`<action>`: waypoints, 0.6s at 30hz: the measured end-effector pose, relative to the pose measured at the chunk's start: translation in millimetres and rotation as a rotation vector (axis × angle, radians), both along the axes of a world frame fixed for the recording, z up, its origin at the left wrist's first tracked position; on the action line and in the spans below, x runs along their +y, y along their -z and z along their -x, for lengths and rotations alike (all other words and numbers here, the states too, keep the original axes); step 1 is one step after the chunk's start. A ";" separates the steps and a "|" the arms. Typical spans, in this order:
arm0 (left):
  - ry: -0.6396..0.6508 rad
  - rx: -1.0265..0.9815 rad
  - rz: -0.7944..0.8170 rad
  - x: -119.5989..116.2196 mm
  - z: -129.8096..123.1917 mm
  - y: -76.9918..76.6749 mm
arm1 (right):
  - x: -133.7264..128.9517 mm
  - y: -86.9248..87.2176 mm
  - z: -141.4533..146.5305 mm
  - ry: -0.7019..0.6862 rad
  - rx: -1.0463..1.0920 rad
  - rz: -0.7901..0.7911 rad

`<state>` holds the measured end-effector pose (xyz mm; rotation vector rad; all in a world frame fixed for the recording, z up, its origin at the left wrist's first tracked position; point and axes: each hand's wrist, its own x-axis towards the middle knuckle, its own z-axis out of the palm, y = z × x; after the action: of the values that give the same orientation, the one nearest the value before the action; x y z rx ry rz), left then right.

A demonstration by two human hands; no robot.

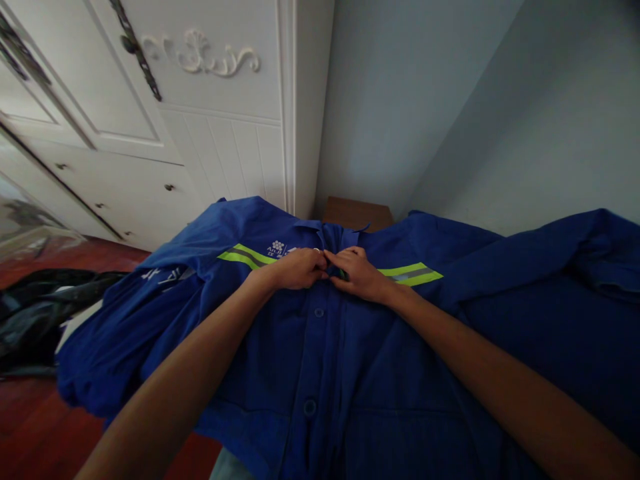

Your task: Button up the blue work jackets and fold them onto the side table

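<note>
A blue work jacket (280, 340) lies spread out with its collar away from me, yellow-green reflective bands across its chest and a white logo at the left. Two buttons (319, 312) show on its front strip below my hands. My left hand (300, 268) is closed on the edge of the front opening at band height. Touching it from the right, my right hand (361, 273) pinches the other front edge, thumb and index finger pointing left. The fabric between the fingertips is mostly hidden.
Behind the jacket stand a white cabinet (230, 147) with dark knobs and a small brown wooden piece (357, 213) by the grey wall. Dark bags (30, 320) lie on the red floor (30, 427) at the left.
</note>
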<state>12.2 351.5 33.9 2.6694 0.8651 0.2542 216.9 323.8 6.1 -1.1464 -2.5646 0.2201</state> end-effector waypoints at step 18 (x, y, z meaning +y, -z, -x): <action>-0.027 -0.057 -0.094 -2.6 0.2 4.0 | -7.5 10.1 7.0 0.134 0.165 -0.042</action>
<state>12.1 348.9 29.9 2.7237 0.8927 0.3838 209.9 316.3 -4.0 -1.2254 -2.3287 0.2179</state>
